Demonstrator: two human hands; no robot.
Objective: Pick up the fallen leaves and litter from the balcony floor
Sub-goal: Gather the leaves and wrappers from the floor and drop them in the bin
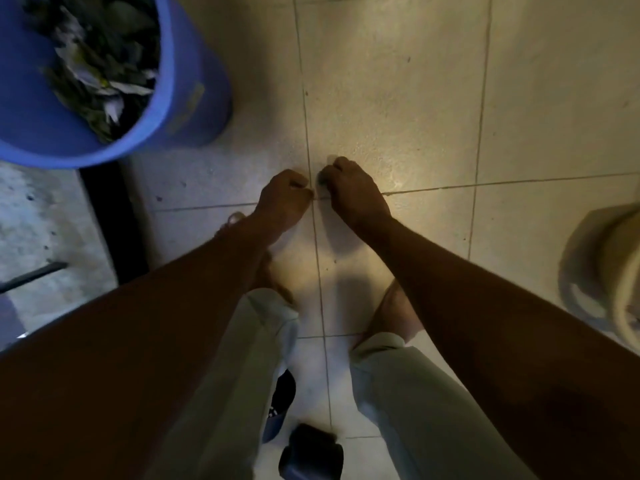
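Floor [398, 98]; left grip [282, 197] fisted; right grip [351, 190] maybe pinching scrap [323, 176]; bucket label [188, 105] unreadable.

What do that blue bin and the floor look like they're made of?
The blue bin looks like moulded plastic: one even colour, smooth walls, a thick rounded rim and a slight sheen. The floor seems to be pale ceramic or stone-like tile with a fine speckle and a soft gloss where the light falls, laid in large squares with thin dark grout lines. The blur leaves the exact kind open.
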